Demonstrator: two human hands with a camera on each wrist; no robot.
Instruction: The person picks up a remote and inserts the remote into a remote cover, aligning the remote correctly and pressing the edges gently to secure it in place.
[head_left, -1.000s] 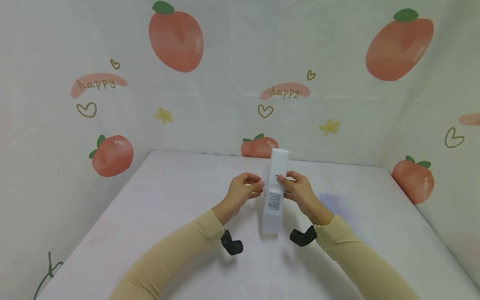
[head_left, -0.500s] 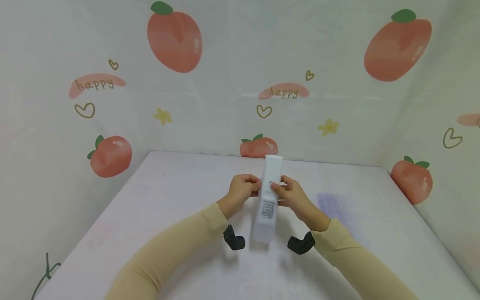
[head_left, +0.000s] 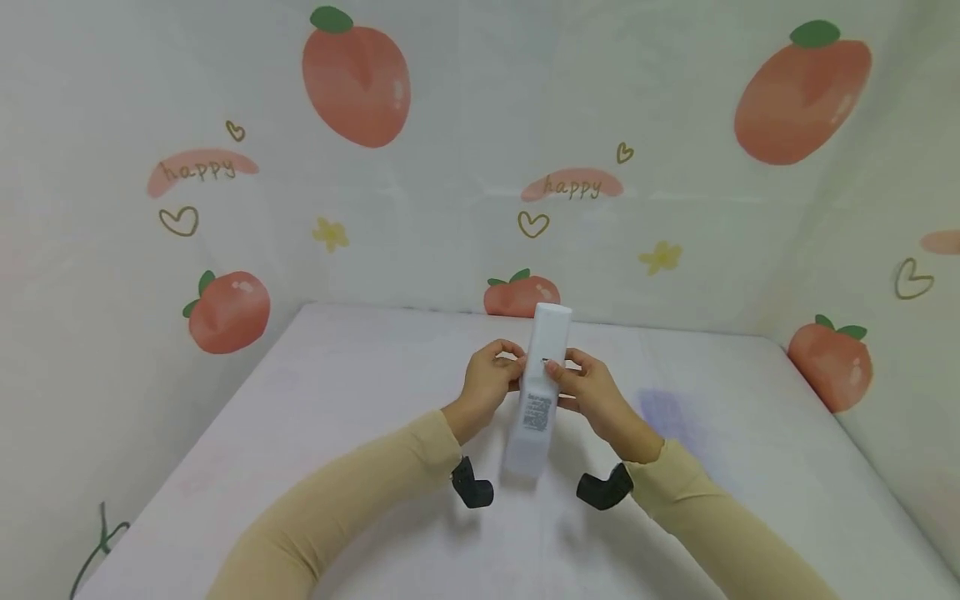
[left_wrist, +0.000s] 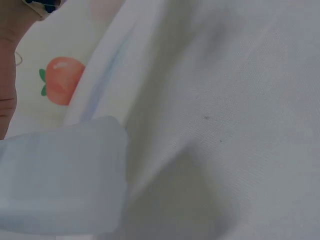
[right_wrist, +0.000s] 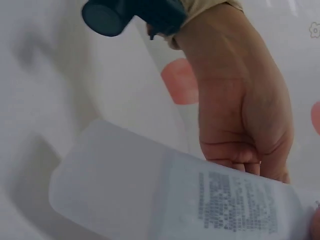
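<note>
A white, slightly see-through bottle point(head_left: 536, 400) with a tall cap point(head_left: 551, 327) hangs over the middle of the table, its base pointing down toward the person. Small dark print point(right_wrist: 235, 202) covers part of one narrow side. My right hand point(head_left: 592, 387) grips it from the right, thumb on the front face near the cap's lower edge and fingers behind. From the left, my left hand point(head_left: 487, 379) pinches the bottle's edge with curled fingers; the fingertips are partly hidden behind it. In the left wrist view, only the frosted lower end of the bottle shows, above its shadow.
A white cloth-covered table point(head_left: 360, 375) carries a faint purple stain point(head_left: 667, 417) at right. Behind it hangs a white backdrop point(head_left: 450, 225) printed with peaches. Black wrist cameras point(head_left: 472, 487) project below both sleeves.
The bottle has shifted a little left and lower, and tilted so its base leans left. My left fingers have come in against its edge. My right hand keeps its grip.
</note>
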